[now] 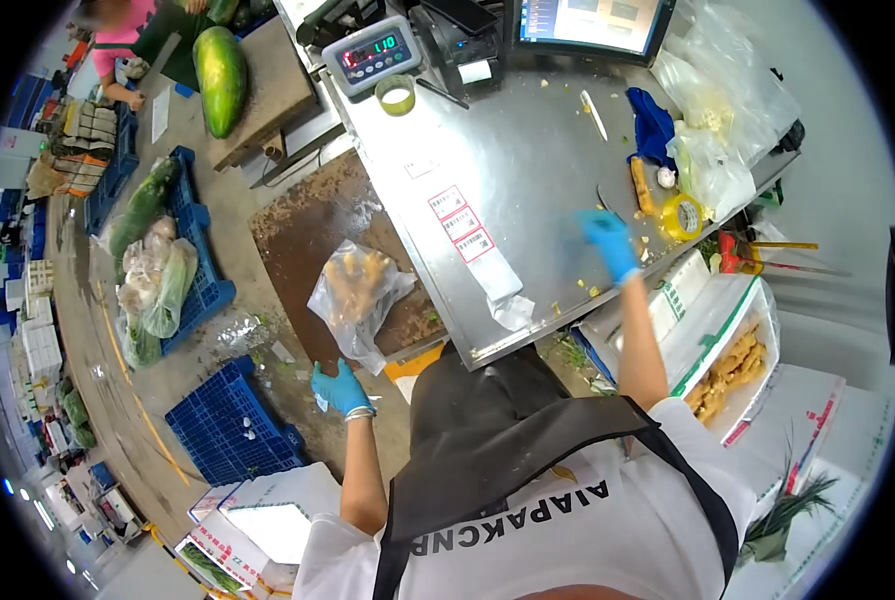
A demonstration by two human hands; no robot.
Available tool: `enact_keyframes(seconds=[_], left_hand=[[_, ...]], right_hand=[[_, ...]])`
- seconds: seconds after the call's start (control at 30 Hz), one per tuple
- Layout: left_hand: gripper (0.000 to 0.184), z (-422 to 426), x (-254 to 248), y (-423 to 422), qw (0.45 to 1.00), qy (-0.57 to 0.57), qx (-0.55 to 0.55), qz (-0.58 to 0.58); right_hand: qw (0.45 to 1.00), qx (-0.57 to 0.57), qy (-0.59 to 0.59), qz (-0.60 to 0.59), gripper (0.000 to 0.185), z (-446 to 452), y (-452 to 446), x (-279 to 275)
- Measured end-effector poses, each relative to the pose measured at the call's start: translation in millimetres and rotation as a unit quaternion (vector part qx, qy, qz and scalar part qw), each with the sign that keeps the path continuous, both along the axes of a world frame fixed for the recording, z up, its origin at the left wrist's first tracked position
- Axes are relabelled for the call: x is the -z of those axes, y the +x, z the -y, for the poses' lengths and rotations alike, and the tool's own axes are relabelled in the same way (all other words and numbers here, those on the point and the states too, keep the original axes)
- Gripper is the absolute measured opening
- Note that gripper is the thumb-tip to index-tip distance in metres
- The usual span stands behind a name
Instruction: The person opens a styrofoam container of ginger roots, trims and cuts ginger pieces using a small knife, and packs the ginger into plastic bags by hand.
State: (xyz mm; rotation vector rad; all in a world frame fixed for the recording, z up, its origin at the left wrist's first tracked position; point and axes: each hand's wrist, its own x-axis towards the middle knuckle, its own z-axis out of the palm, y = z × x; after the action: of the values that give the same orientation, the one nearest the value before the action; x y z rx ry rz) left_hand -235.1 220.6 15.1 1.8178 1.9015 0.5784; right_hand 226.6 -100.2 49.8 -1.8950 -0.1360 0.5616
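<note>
Fingers of the left hand (342, 389), gloved in blue, are standing loosely apart just beside the clear bag of ginger (357, 284), which is lying on a rusty platform (290, 222). Those of the right hand (609, 244) are blurring over the steel table (538, 130) near a dark curved blade (610, 201); whether they are gripping anything, I cannot tell. Red-bordered labels (465, 228) are lying between the hands. Farther out, yellow tape (683, 217) is resting near the table's edge, and a digital display (373, 56) is glowing at the far end.
</note>
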Motion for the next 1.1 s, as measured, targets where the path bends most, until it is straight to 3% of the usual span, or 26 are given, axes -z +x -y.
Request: enact_keyframes(seconds=[0.03, 0.07, 0.1, 0.13, 0.23, 0.27, 0.3, 0.33, 0.4, 0.5, 0.6, 0.63, 0.7, 0.77, 0.83, 0.9, 0.93, 0.97, 1.0, 1.03, 1.1], left_hand=[[0.056, 5, -3, 3, 1.0, -0.009, -0.003, 0.001], [0.057, 11, -7, 9, 1.0, -0.009, 0.013, -0.005], [0.058, 17, -10, 16, 1.0, -0.001, 0.025, -0.004], [0.058, 26, -14, 26, 0.999, 0.003, 0.038, -0.003], [0.056, 56, -28, 64, 0.997, -0.03, 0.066, 0.019], [0.055, 66, -35, 80, 0.996, -0.046, 0.073, 0.016], [0.055, 76, -39, 89, 0.995, -0.061, 0.079, 0.012], [0.054, 84, -32, 92, 0.994, -0.056, 0.086, 0.025], [0.055, 98, -30, 95, 0.994, -0.048, 0.098, 0.022], [0.053, 102, -13, 82, 0.995, 0.02, 0.093, -0.002], [0.057, 90, -1, 57, 0.999, 0.02, 0.008, -0.026], [0.071, 78, 19, 37, 0.991, -0.03, -0.011, -0.132], [0.099, 51, 58, 11, 0.968, -0.13, -0.08, -0.201], [0.119, 38, 7, 55, 0.899, -0.263, -0.178, -0.3], [0.125, 9, 81, 25, 0.903, -0.245, -0.139, -0.324], [0.124, -12, 125, 4, 0.904, -0.3, -0.145, -0.268], [0.104, -19, 118, 9, 0.902, -0.345, -0.098, -0.24], [0.077, -42, 185, -20, 0.929, -0.324, -0.063, -0.167], [0.061, -56, 221, -27, 0.954, -0.268, -0.034, 0.13], [0.047, -68, 250, -32, 0.864, -0.255, 0.003, 0.434], [0.02, -85, 149, 3, 0.763, -0.287, -0.008, 0.579]], right_hand=[[0.917, -0.139, -0.089, 0.363, 0.025, 68, 34, 14], [0.958, 0.071, 0.167, 0.22, 0.027, 89, 48, -9], [0.927, 0.211, 0.303, 0.068, 0.033, 113, 55, -31], [0.812, 0.375, 0.446, -0.042, 0.04, 135, 63, -55], [0.95, 0.271, 0.144, -0.053, 0.047, 156, 72, -43], [0.977, 0.212, 0.023, 0.012, 0.055, 146, 69, -18], [0.978, 0.127, -0.117, 0.115, 0.055, 131, 56, -8], [0.943, 0.035, -0.25, 0.216, 0.056, 114, 44, -1], [0.862, -0.101, -0.362, 0.341, 0.061, 97, 25, 27], [0.883, -0.078, -0.387, 0.253, 0.061, 78, 13, 26], [0.865, -0.06, -0.368, 0.336, 0.058, 80, 15, 23], [0.853, -0.069, -0.367, 0.365, 0.058, 84, 14, 22], [0.855, -0.018, -0.361, 0.371, 0.067, 98, 31, 35], [0.848, 0.057, -0.406, 0.336, 0.075, 98, 41, 30], [0.865, 0.058, -0.397, 0.301, 0.079, 72, 28, -26], [0.867, 0.01, -0.336, 0.368, 0.075, 69, 23, -26], [0.873, -0.03, -0.323, 0.363, 0.071, 68, 20, -19], [0.877, -0.072, -0.312, 0.358, 0.066, 65, 16, -14], [0.895, -0.099, -0.321, 0.294, 0.059, 57, 8, -12], [0.908, -0.132, -0.328, 0.226, 0.053, 42, -4, -14], [0.941, -0.195, -0.166, 0.219, 0.039, 5, -37, -24]])
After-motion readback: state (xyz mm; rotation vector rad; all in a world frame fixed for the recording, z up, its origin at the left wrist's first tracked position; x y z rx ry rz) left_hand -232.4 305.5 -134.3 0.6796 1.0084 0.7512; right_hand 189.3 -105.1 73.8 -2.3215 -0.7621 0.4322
